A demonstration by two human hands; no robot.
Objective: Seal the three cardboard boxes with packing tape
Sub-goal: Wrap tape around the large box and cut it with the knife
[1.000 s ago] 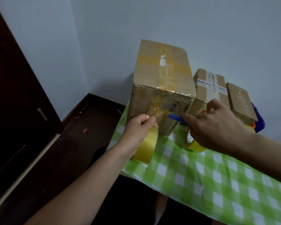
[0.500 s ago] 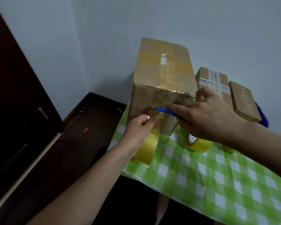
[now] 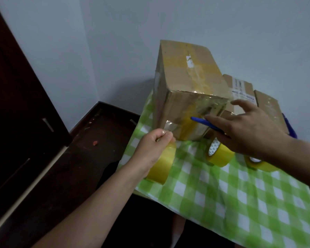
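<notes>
While left hand (image 3: 155, 149) grips tape (image 3: 162, 166), right hand (image 3: 247, 129) outstretched

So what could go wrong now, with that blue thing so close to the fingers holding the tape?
The blue cutter in the right hand points toward the left hand, which pinches the tape roll against the big box. It might nick those fingers. The roll also hangs near the table edge, so it could drop if released.
</notes>
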